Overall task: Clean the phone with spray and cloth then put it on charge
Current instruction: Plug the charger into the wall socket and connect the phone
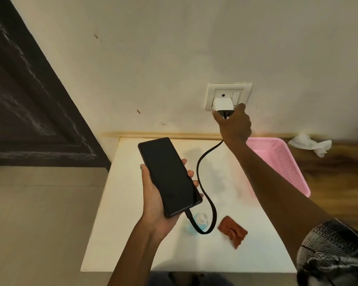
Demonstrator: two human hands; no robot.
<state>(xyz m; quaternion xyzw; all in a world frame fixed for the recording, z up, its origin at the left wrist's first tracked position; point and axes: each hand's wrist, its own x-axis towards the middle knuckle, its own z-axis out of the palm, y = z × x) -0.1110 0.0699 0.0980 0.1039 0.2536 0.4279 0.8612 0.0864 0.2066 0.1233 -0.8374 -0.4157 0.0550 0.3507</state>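
Held nearest the lens, the flat black phone (pixel 170 176) with its dark glossy screen is gripped in the left hand (pixel 155 201) above the smooth white table (pixel 116 234), a black cable (pixel 203 162) being plugged into its lower end. On the table are seen a crumpled rust-brown cloth (pixel 233 229) and a small clear bottle (pixel 198 220) of blue liquid, and a perforated pink plastic basket (pixel 285 162), whose inside is hidden, stands beside it. At the wall socket (pixel 227 96), the boxy white charger (pixel 223 104) is grasped by the right hand (pixel 234 124).
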